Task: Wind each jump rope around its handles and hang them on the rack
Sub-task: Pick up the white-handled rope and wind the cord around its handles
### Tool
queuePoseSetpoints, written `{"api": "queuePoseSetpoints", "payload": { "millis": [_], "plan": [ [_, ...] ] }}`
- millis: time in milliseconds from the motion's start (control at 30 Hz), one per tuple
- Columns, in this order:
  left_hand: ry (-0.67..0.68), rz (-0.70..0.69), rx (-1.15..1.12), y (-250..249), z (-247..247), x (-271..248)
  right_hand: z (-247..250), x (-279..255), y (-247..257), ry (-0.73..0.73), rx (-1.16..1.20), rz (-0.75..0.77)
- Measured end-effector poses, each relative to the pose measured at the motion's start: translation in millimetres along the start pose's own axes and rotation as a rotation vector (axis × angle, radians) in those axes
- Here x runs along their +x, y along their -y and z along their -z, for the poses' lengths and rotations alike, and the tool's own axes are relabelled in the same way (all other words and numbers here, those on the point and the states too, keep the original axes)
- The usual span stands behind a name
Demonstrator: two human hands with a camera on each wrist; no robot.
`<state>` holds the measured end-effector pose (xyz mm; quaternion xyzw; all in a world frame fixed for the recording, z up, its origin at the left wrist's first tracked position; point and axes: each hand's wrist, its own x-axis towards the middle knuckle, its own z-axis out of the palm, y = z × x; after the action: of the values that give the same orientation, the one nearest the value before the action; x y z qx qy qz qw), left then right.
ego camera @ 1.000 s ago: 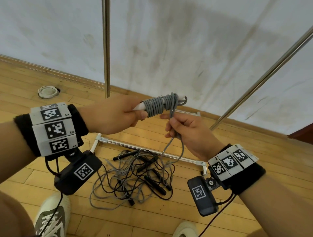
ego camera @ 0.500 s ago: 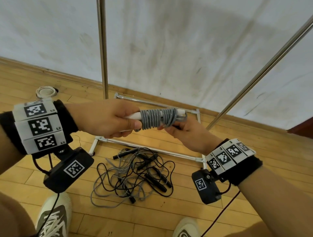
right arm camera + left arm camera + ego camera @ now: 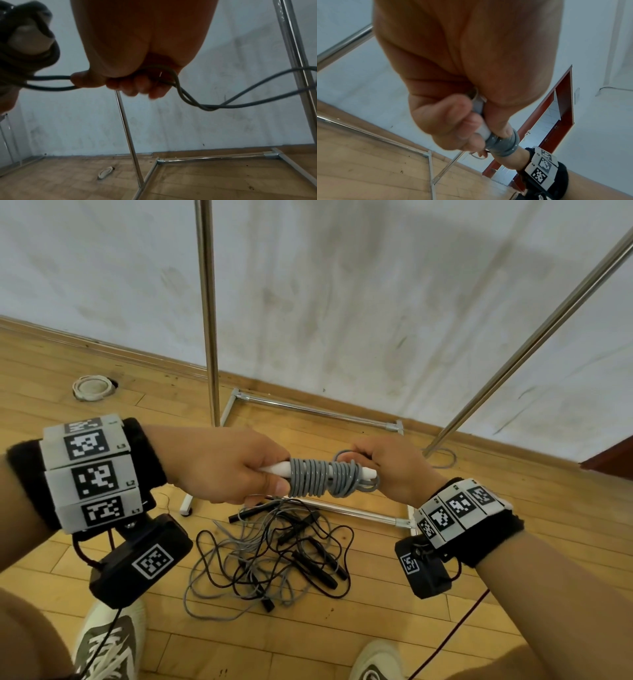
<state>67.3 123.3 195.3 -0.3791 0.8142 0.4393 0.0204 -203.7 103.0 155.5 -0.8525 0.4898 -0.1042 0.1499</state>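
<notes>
The left hand (image 3: 222, 463) has its grip clamped on the white handles (image 3: 277, 469) of a gray jump rope (image 3: 317, 477), held level above the floor; the right hand (image 3: 390, 467) pinches the rope's free strands at the coil's far end. Below lies a tangle of ropes (image 3: 270, 553) on the wooden floor (image 3: 342, 628), inside the rack (image 3: 209, 313) base.

Your grey rope (image 3: 320, 478) sits coiled around white handles (image 3: 366, 473), lying level. At its 6 o'clock, loose ropes (image 3: 274, 556) tangle on the floor. The rack (image 3: 209, 313) stands at 12 o'clock.
</notes>
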Motion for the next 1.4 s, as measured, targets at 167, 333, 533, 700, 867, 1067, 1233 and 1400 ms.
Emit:
{"api": "queuePoseSetpoints", "payload": {
  "millis": [167, 333, 533, 700, 867, 1067, 1233, 1400],
  "plan": [
    [-0.026, 0.062, 0.187, 2.5, 0.1, 3.8, 9.1, -2.5, 4.4, -0.003, 0.264, -0.049],
    [-0.054, 0.158, 0.329, 3.0, -5.3, 10.4, 16.3, -0.4, 25.5, -0.032, 0.249, -0.032],
    [-0.265, 0.181, 0.374, 1.2, -6.2, 16.4, 29.9, -1.3, 33.4, -0.096, 0.499, -0.151],
    [-0.454, 0.142, 0.355, 1.9, -7.7, 17.3, 25.6, -6.4, 34.5, -0.059, 0.77, -0.186],
    [-0.562, 0.082, 0.296, 0.0, -7.1, 18.1, 12.6, -8.1, 40.7, -0.132, 0.871, -0.172],
    [-0.611, 0.086, 0.237, 0.0, 0.3, 15.2, 9.0, -8.0, 38.8, -0.08, 1.072, -0.164],
    [-0.59, 0.036, 0.137, -5.9, 0.5, 12.4, 3.3, -6.2, 41.6, -0.075, 1.029, -0.191],
    [-0.569, 0.029, 0.012, -6.0, 4.3, 8.1, 0.4, -4.0, 40.4, -0.044, 1.066, -0.168]
  ]
}}
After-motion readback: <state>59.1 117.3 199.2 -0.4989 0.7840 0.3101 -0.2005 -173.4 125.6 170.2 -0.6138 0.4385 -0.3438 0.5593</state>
